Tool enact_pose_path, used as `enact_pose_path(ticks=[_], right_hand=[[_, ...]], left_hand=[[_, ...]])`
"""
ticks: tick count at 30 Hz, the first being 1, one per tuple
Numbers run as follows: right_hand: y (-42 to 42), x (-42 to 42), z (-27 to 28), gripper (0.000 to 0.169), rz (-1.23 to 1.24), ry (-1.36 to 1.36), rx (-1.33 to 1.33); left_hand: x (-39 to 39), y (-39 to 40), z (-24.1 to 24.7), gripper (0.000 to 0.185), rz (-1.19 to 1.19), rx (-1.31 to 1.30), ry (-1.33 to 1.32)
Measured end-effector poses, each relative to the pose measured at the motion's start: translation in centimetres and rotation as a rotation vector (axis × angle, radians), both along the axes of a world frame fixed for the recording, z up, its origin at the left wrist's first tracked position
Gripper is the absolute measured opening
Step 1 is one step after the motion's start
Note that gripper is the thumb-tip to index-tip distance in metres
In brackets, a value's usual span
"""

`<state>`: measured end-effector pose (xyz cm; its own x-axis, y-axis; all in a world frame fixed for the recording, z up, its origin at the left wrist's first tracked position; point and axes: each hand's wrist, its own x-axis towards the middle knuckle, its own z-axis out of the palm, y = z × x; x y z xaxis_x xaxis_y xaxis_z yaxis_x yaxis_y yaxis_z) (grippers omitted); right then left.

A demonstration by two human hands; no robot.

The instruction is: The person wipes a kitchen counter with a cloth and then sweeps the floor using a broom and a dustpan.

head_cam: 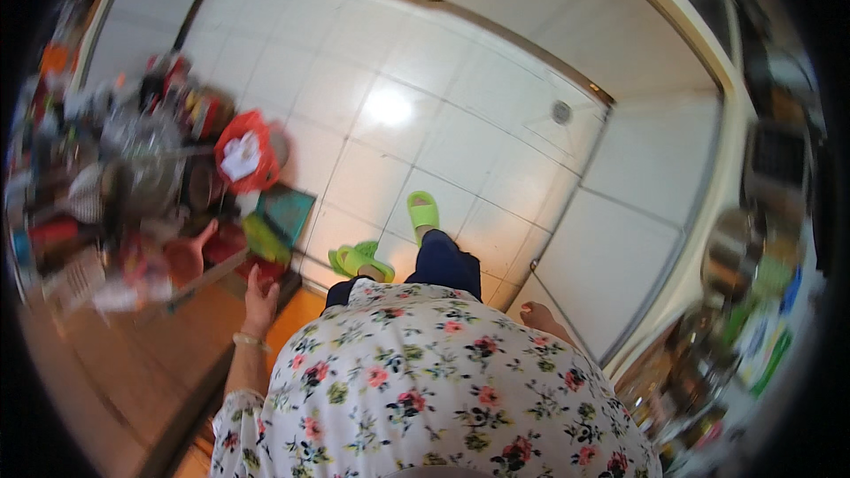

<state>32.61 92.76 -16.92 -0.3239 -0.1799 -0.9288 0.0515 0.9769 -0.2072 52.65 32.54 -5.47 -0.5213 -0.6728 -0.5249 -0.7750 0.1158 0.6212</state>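
My left hand [261, 302], with a bangle at the wrist, hangs at the left beside a red dustpan [265, 269] and a yellow-green item [264, 238]. Its fingers are apart and nothing shows in them. To the right of my floral shirt, my right hand [536, 314] hangs low over the floor's edge; its fingers look bent, and the palm is hidden. A red plastic bag [265, 159] with white waste in it lines a bin left of centre. Green slippers [424, 211] are on my feet, on the white tiled floor [372, 166].
Blurred bags, a pink-red ladle or scoop [189, 259] and other goods crowd the left side. White cabinet doors [624, 259] stand along the right, below a counter edge [737, 89] with pots and packets. A round floor drain [561, 111] lies near the far right corner.
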Motion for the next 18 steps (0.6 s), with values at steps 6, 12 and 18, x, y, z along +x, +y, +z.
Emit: enact_pose_path(ticks=[6,12,18], right_hand=[[-4.6,1.6,-0.1,0.038,-0.172,0.156,-0.061],[-6.2,3.4,7.2,0.045,-0.487,0.642,-0.009],[-1.5,11.7,15.0,0.040,-0.146,0.919,0.543]], left_hand=[[3.2,-3.6,-9.8,0.067,-0.290,0.198,-0.080],[1.7,-7.7,-15.7,0.063,-0.557,0.257,-0.230],[-1.0,-12.6,-18.8,0.059,-0.671,0.261,-0.247]])
